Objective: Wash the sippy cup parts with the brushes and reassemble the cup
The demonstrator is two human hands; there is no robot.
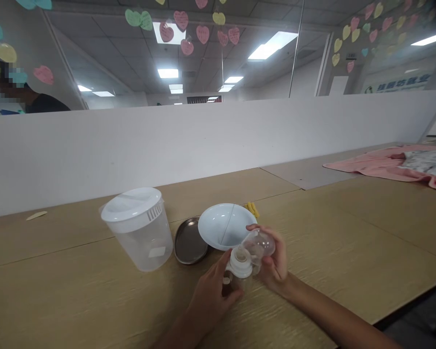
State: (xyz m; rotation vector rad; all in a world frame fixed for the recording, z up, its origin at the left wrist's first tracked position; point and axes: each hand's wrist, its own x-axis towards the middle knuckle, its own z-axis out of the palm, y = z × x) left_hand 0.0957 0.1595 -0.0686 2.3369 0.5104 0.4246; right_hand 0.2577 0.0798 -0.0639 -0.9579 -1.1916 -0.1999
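The left hand curls its partly closed fingers around a small bottle on the near side of the white bowl, its long axis roughly upright, mouth up. The right hand cups a clear cap in bent fingers, the cap lying sideways, rounded end pointing right, beside the bottle's mouth.

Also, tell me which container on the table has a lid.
The tall translucent bucket, left of the tray: a white lid covers it; tray and white bowl are uncovered.
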